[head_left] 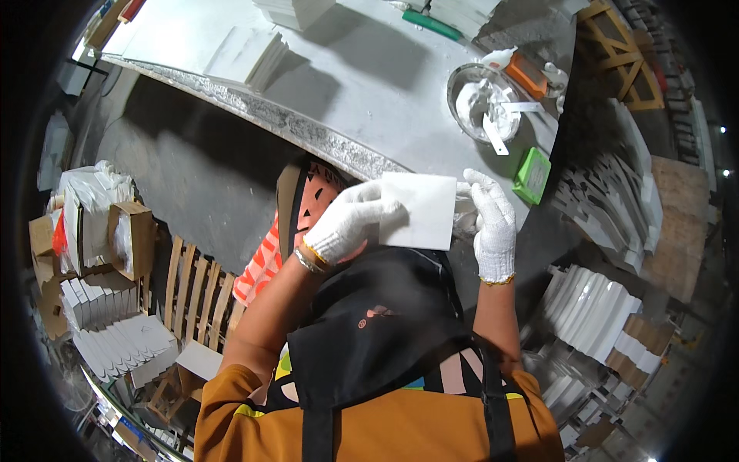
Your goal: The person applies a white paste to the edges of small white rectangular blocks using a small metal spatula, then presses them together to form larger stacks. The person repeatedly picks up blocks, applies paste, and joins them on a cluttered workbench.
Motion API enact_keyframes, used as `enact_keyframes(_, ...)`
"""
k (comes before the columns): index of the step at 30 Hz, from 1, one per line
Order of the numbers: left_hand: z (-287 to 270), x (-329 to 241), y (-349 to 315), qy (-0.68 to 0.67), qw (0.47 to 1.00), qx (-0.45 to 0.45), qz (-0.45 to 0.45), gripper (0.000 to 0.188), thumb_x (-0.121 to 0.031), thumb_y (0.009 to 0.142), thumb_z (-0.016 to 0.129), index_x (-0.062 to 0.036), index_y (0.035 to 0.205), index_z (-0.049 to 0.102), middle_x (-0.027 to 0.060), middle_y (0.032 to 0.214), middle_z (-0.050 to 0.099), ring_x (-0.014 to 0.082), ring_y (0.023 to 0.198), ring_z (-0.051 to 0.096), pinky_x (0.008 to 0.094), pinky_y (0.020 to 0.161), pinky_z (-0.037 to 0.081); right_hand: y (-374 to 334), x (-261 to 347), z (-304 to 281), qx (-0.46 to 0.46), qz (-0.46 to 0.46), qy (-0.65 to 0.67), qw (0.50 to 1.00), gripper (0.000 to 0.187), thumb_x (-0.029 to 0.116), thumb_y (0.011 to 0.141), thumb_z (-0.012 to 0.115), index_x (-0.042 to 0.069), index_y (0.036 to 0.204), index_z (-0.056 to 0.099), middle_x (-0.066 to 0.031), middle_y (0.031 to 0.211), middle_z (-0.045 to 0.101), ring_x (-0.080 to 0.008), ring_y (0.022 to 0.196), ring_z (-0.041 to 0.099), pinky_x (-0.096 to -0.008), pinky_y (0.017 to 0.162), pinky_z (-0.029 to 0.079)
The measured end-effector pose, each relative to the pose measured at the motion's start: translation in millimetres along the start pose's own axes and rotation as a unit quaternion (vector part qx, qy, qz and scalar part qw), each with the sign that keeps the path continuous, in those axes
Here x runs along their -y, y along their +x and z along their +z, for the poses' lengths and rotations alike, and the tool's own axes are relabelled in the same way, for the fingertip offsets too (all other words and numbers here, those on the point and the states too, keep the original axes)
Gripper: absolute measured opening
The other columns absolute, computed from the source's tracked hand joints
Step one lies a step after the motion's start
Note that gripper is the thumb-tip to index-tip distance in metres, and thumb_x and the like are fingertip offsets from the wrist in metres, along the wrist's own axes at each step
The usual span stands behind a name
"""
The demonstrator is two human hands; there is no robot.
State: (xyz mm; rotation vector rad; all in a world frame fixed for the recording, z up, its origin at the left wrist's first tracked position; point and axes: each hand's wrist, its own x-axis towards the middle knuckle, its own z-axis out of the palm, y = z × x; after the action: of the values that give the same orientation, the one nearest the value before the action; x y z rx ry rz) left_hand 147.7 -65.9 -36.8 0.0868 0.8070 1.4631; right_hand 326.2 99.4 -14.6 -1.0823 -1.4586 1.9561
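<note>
A square white tile [418, 212] is held up in front of my body, just off the table's near edge. My left hand [350, 219], in a white knit glove, grips the tile by its left side, thumb on the upper face. My right hand [493, 223], gloved the same way, is beside the tile's right edge with its fingers stretched out. On the table to the right stands a metal bowl [453, 104] of white paste [479, 100], with white-handled spreaders [495, 135] resting in it.
The pale table [385, 92] carries a stack of white tiles [242, 58], another stack [292, 9], a green tool [432, 25], an orange box [526, 75] and a green box [531, 175]. Wooden pallets [196, 289], cartons [131, 239] and stacked white pieces [589, 308] surround me.
</note>
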Motion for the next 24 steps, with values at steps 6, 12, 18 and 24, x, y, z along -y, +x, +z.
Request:
enact_keyframes(6, -5.8, 6.9, 7.6, -0.058, 0.998, -0.005, 0.02, 0.048, -0.018, 0.091, 0.066, 0.0053, 0.131, 0.052, 0.0095, 0.122, 0.062, 0.0188, 0.111, 0.06, 0.0324, 0.1, 0.046, -17.5, -18.7, 0.6, -0.01, 0.014, -0.019, 1.0, 0.043, 0.017, 0.099, 0.058, -0.01, 0.132, 0.052, -0.0129, 0.123, 0.062, -0.0161, 0.11, 0.059, -0.0281, 0.098, 0.046)
enact_keyframes(12, -15.5, 14.0, 7.5, -0.067, 0.996, 0.025, 0.05, 0.048, -0.02, 0.093, 0.064, 0.0041, 0.133, 0.052, 0.0077, 0.125, 0.061, 0.0176, 0.115, 0.057, 0.0331, 0.104, 0.044, -30.5, -21.8, -12.1, 0.135, 0.114, -0.004, 0.984, 0.065, 0.025, 0.092, 0.068, -0.01, 0.14, 0.041, -0.0143, 0.122, 0.062, -0.0143, 0.097, 0.066, -0.0207, 0.069, 0.056)
enact_keyframes(18, -5.7, 11.2, -0.7, -0.156, 0.985, 0.07, 0.018, 0.051, -0.03, 0.099, 0.055, 0.0013, 0.139, 0.046, 0.0092, 0.136, 0.055, 0.0213, 0.124, 0.052, 0.0346, 0.112, 0.037, -36.9, 1.2, -0.9, 0.134, 0.093, -0.011, 0.986, 0.058, 0.013, 0.09, 0.06, -0.011, 0.14, 0.041, -0.0151, 0.115, 0.065, -0.0152, 0.088, 0.068, -0.0198, 0.057, 0.054)
enact_keyframes(24, -16.1, 22.5, 8.1, -0.164, 0.975, 0.142, 0.043, 0.061, -0.035, 0.101, 0.051, 0.0002, 0.148, 0.033, 0.0145, 0.147, 0.045, 0.0283, 0.135, 0.045, 0.043, 0.116, 0.033, -47.1, 13.8, 16.4, 0.099, 0.047, -0.069, 0.992, 0.056, 0.02, 0.09, 0.061, -0.01, 0.136, 0.048, -0.0142, 0.109, 0.069, -0.0142, 0.08, 0.068, -0.0191, 0.056, 0.052)
